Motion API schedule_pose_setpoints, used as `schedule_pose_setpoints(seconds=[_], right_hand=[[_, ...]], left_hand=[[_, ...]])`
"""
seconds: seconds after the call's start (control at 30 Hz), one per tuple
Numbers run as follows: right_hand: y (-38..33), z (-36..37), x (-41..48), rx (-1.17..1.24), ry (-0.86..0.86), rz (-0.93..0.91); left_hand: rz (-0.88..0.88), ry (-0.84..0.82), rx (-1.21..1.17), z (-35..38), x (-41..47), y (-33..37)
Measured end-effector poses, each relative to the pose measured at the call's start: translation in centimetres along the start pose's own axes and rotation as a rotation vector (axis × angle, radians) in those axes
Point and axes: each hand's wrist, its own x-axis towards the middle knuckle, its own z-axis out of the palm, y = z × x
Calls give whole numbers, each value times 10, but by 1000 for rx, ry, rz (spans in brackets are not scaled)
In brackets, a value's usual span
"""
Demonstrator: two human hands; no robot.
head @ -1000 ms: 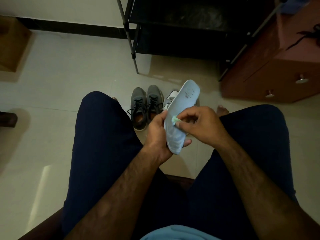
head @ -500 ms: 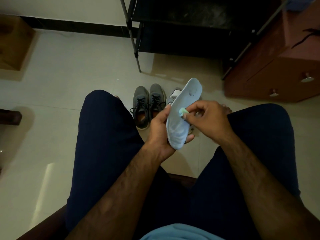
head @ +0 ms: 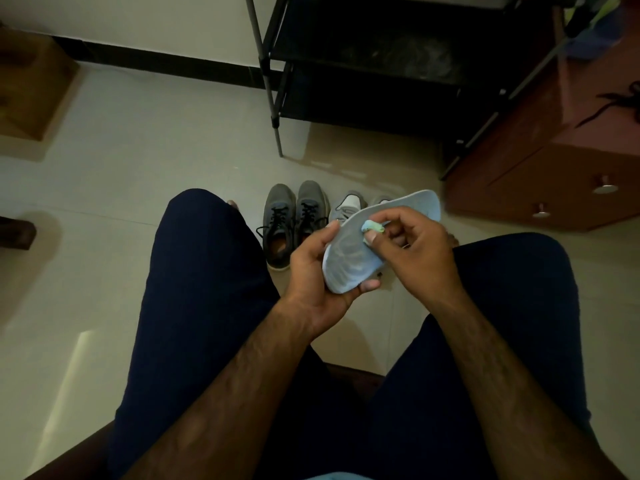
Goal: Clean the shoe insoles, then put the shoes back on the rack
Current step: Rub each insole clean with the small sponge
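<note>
**Seated view, looking down between the knees.** The pale tiled floor (head: 138,168) is filling most of the scene. A black rack (head: 381,98) is standing against the far wall, and a reddish chest of drawers (head: 540,174) is sitting just beside it on the right. By judgement, the rack is standing near enough for the shoes to go back without a long reach.

A pair of grey shoes (head: 294,220) is lying on the floor between the person's legs, toes pointing toward the rack. A lighter pair (head: 348,206) is lying just beside it, partly hidden behind the insole (head: 346,261).

The insole is being held in the air above the lighter pair. Its broad face is turning toward the camera, presumably so that the surface being cleaned is in sight. It is showing as pale blue, thin and slightly curved, with faint darker marks across its near end.

The left hand (head: 315,271) is cupping the near end from beneath, thumb along one edge and fingertips curling round the other, so steadying the flexible piece against pressure. The right hand (head: 422,251) is pinching a small green wad (head: 371,226) between thumb and forefinger and pressing it on the insole's middle.

Cleaning is judged to be under way. Both pairs are lying on the floor, not yet on the rack.
</note>
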Motion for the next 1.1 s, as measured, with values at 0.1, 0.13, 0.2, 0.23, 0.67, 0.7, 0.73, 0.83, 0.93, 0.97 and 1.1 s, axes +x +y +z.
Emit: schedule_pose_setpoints(seconds=[0.1,0.13,0.2,0.23,0.67,0.7,0.73,0.83,0.93,0.97,1.1], right_hand=[[-3,-1,2,95,53,27],[-4,-1,2,160,59,54],[-7,-1,1,291,65,108],[-8,-1,0,329,64,120],[-11,7,-7,26,36,-86],[-13,6,-5,71,53,-84],[-14,5,-4,91,72,-89],[-7,4,-3,-15,114,-86],[0,6,-7,-175,47,-128],[-1,7,-8,-197,15,-138],[-9,10,-11,-166,14,-122]], left_hand=[[1,-11,0,2,1,-1],[2,-7,8,2,0,-1],[-2,-6,23,1,0,-1],[-4,-7,27,1,1,-1],[4,-7,40,0,1,0],[1,5,47,-1,2,0],[-3,19,53,-1,2,0],[-11,32,53,-1,3,-1],[-25,14,16,-2,3,0],[-32,9,-2,-2,2,1],[-53,-26,-45,-1,0,4]])
